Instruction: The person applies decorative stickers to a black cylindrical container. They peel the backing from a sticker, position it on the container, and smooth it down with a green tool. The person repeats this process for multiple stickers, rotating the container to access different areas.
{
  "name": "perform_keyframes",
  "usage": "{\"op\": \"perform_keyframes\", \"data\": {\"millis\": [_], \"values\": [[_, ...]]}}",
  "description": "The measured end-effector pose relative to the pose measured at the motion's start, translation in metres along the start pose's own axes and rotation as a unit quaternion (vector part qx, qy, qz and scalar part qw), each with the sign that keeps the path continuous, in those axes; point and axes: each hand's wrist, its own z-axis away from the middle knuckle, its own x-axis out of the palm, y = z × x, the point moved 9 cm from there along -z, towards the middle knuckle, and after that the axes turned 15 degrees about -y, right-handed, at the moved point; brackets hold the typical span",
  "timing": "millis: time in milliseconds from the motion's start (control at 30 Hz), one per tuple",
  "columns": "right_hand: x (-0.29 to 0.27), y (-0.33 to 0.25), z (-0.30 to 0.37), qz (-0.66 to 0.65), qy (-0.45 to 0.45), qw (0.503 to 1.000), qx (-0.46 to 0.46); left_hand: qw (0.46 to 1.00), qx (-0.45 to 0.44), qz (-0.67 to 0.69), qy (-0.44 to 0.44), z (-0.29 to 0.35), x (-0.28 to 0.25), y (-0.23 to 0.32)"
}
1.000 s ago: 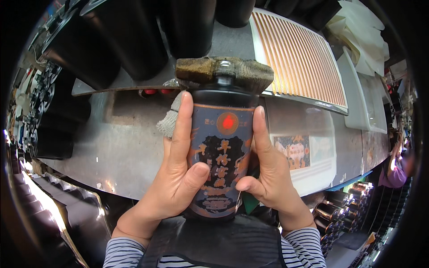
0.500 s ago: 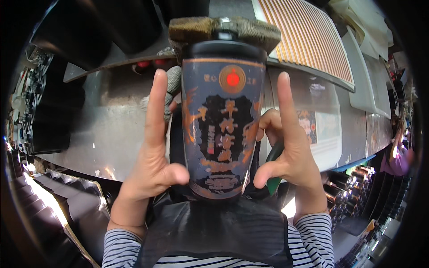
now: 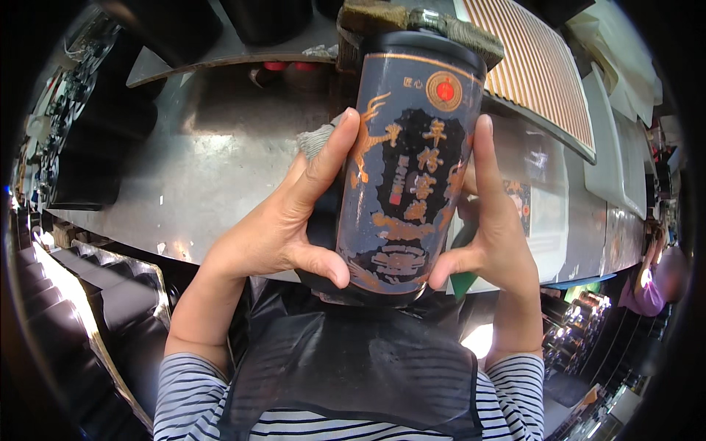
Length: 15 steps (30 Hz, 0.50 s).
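Observation:
A tall dark canister (image 3: 412,176) with gold and orange decoration, a red and gold round emblem, and a black rim at its far end fills the middle, tilted to the right. My left hand (image 3: 294,228) is open along its left side, index finger and thumb spread wide, both tips at its edge. Grey knitted cloth (image 3: 315,141) shows beyond that hand's index finger. On the other side stands my right hand (image 3: 500,228), index finger and thumb stretched along the canister's edge. Its remaining fingers are mostly hidden, folded around a green flat tool (image 3: 462,283).
Against the canister's far end sits a wooden block fixture (image 3: 375,15). The metal bench (image 3: 213,169) lies beyond, with a striped sheet (image 3: 529,66) and a white tray (image 3: 614,147) at right. Large black cylinders (image 3: 169,29) stand far left. Another person (image 3: 647,290) is at far right.
The canister and fixture appear farther right and up, with the canister tilted more. My hands have come in to its sides, the left hand moving right to its edge.

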Motion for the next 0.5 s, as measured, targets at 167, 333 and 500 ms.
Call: {"op": "perform_keyframes", "data": {"millis": [167,333,500], "values": [[-0.022,-0.008,-0.001,-0.008,0.043,0.999,0.021,0.991,0.065,-0.106,0.044,-0.011,-0.027,0.028],[-0.021,-0.022,-0.01,0.108,0.027,0.994,0.01,0.998,0.027,-0.031,0.051,-0.028,-0.014,0.028],[-0.024,-0.026,-0.01,0.131,0.036,0.991,-0.022,0.994,0.037,-0.056,0.085,-0.023,-0.019,0.039]]}}
